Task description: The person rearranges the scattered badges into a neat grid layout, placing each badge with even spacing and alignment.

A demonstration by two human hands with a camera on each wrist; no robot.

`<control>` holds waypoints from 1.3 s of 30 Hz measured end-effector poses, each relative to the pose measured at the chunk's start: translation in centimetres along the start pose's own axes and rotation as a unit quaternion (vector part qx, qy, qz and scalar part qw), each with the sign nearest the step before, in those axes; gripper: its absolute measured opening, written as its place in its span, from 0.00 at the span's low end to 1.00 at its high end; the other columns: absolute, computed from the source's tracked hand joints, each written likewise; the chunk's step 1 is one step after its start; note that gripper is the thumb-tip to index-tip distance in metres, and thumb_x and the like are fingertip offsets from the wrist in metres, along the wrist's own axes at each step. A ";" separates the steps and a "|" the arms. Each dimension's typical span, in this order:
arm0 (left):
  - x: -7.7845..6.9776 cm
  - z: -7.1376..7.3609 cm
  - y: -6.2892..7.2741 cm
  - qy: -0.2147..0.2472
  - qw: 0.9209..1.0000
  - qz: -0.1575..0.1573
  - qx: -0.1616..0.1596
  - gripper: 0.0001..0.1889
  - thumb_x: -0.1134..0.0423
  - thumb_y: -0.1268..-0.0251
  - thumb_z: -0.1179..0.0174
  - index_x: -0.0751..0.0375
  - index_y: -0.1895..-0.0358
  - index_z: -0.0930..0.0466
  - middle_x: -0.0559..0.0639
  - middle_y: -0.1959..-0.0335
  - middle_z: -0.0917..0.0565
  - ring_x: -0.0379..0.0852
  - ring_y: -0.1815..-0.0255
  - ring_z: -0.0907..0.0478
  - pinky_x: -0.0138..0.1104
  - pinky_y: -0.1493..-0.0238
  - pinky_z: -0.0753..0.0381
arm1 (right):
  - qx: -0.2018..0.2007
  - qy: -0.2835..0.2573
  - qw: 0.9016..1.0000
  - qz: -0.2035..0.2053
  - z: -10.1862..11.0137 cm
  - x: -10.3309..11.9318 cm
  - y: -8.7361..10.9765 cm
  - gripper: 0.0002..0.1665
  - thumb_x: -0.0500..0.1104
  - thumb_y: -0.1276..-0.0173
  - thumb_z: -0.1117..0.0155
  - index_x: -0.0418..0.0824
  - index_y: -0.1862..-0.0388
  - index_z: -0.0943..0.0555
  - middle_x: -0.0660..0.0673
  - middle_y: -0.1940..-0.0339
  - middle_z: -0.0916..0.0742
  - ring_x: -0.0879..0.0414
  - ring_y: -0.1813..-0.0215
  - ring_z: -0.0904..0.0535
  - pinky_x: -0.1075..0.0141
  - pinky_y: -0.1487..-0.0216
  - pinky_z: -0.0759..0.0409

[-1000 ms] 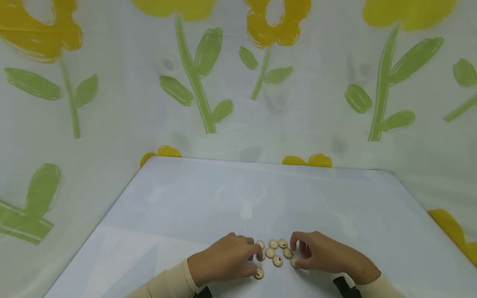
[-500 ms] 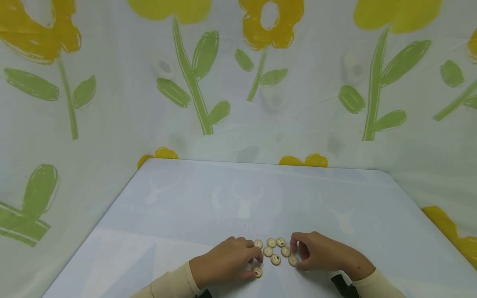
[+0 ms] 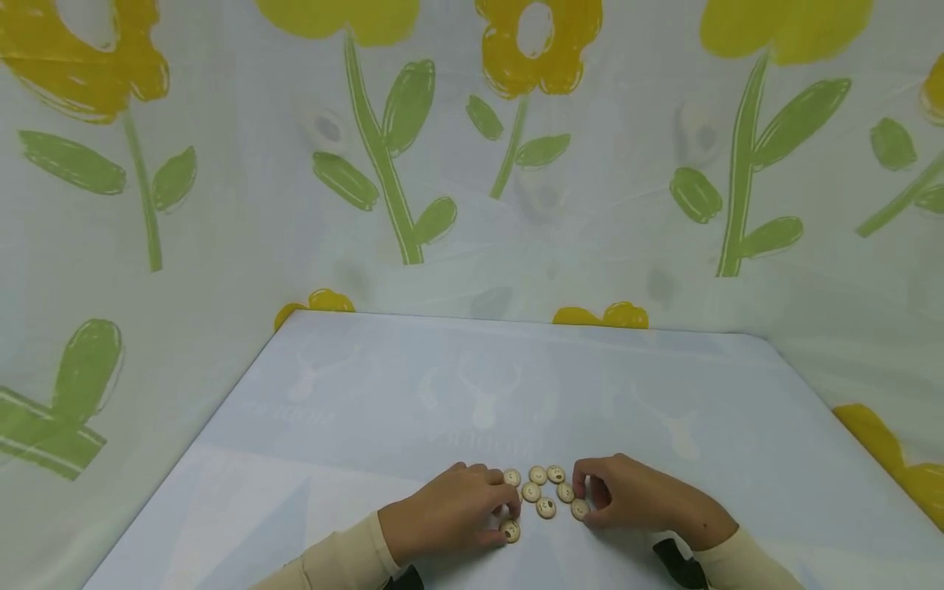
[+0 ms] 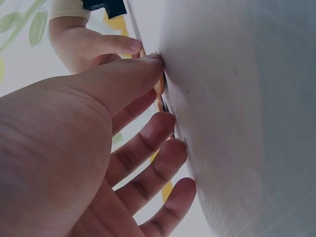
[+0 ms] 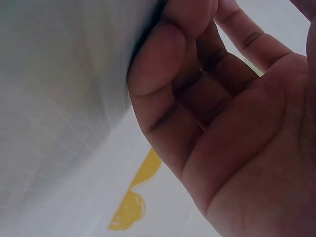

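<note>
In the head view, several small, cream-coloured round wooden discs with dark face-like marks lie on the table. My left hand (image 3: 453, 512) pinches the nearest wooden disc (image 3: 510, 531) between thumb and index finger. Another disc (image 3: 512, 477) lies just beyond its fingertips, and one beside it is mostly covered by the fingers. My right hand (image 3: 634, 500) holds the rightmost disc (image 3: 580, 510) at its edge with thumb and index finger. Between the hands lie a disc with a dark spot (image 3: 546, 507) and several more. The right wrist view shows curled fingers (image 5: 158, 59) but no disc.
A white table (image 3: 369, 393) with faint printed marks reaches away from me. Behind it hangs a pale curtain (image 3: 627, 180) with yellow flowers and green leaves. Dark bands (image 3: 678, 564) sit at both wrists, by cream sleeves (image 3: 339, 557).
My left index finger has come down closer to the near disc, narrowing the gap to the thumb. The discs keep nearly the same layout, and the right hand stays at its disc. The view shifts slightly.
</note>
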State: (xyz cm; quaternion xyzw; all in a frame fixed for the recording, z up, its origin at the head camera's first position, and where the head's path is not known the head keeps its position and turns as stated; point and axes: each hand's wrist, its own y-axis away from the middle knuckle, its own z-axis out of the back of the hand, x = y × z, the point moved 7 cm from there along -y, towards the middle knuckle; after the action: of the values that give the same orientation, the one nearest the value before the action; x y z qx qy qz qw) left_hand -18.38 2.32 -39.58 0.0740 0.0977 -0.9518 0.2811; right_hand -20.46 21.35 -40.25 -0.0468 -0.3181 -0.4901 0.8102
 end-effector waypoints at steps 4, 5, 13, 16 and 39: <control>0.1 -0.1 0.1 0.004 1.000 -0.008 -0.003 0.10 0.48 0.43 0.28 0.37 0.59 0.17 0.31 0.66 0.21 0.25 0.65 0.30 0.29 0.59 0.25 | -0.001 -0.003 1.000 0.006 -0.2 0.2 0.0 0.13 0.43 0.42 0.24 0.53 0.64 0.22 0.56 0.78 0.22 0.67 0.75 0.29 0.70 0.74 0.29; 0.1 -0.1 0.1 0.004 1.000 -0.008 -0.004 0.10 0.48 0.42 0.28 0.37 0.59 0.17 0.31 0.66 0.21 0.25 0.65 0.30 0.29 0.58 0.25 | -0.002 -0.003 1.000 0.008 -0.2 0.3 0.1 0.13 0.43 0.42 0.25 0.53 0.64 0.22 0.56 0.78 0.22 0.67 0.75 0.29 0.71 0.74 0.28; 0.2 -0.1 0.1 0.003 1.000 -0.002 -0.006 0.09 0.48 0.41 0.29 0.38 0.60 0.17 0.31 0.67 0.22 0.25 0.65 0.30 0.29 0.57 0.26 | -0.011 0.011 0.999 0.033 -0.1 0.9 -0.2 0.11 0.42 0.41 0.26 0.53 0.66 0.20 0.58 0.80 0.23 0.69 0.76 0.30 0.72 0.74 0.29; 0.2 -0.1 0.1 0.006 1.000 -0.001 -0.006 0.09 0.48 0.41 0.29 0.38 0.60 0.17 0.31 0.67 0.22 0.25 0.65 0.30 0.28 0.59 0.27 | -0.013 0.021 0.999 0.037 -0.2 0.9 -0.2 0.11 0.41 0.42 0.27 0.54 0.66 0.21 0.59 0.80 0.23 0.70 0.77 0.31 0.72 0.75 0.30; 0.5 -0.4 0.0 0.018 1.000 0.001 -0.007 0.08 0.47 0.40 0.30 0.38 0.60 0.17 0.31 0.68 0.25 0.26 0.66 0.33 0.27 0.59 0.30 | -0.019 0.031 0.998 0.048 0.6 1.6 -0.5 0.10 0.43 0.42 0.27 0.52 0.65 0.20 0.59 0.78 0.22 0.69 0.74 0.29 0.71 0.72 0.27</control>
State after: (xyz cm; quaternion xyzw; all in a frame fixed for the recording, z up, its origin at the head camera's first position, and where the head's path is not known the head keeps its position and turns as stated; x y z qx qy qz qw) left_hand -18.80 2.16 -40.07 0.0895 0.1095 -0.9494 0.2803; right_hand -20.66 20.10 -38.94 -0.0624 -0.2812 -0.4581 0.8409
